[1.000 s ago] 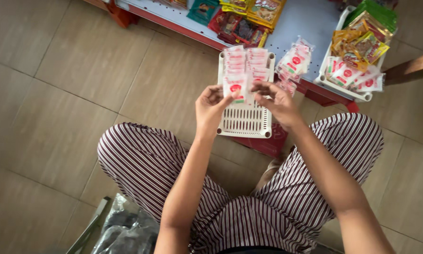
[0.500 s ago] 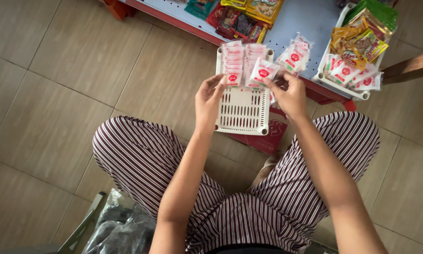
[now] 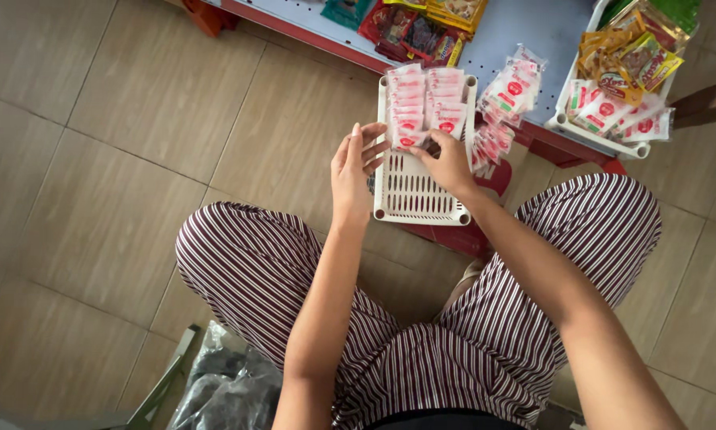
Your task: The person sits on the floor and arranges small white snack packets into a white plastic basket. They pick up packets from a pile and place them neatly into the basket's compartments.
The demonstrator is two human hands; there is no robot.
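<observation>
A white slatted plastic tray (image 3: 414,195) lies on the edge of a low red-rimmed shelf (image 3: 525,32) with a pale blue top. Its far half is filled with two neat rows of small glossy sachets (image 3: 426,99), white with red marks, overlapping like shingles; the near half shows bare ribbed slots. The left hand (image 3: 354,163) rests against the tray's left rim, fingers (image 3: 371,147) slightly spread and curled toward the nearest sachet, touching its edge. The right hand (image 3: 447,163) reaches in from the right side, fingers pinched together on the front sachet (image 3: 410,139) of the left row. A loose heap of the same sachets (image 3: 505,95) sits just beside the tray on the right. Further right stands a second white tray (image 3: 593,131) holding crinkly orange and yellow snack packets (image 3: 629,56). Striped trousers (image 3: 246,263) cover the knees over a tiled floor (image 3: 95,159).
</observation>
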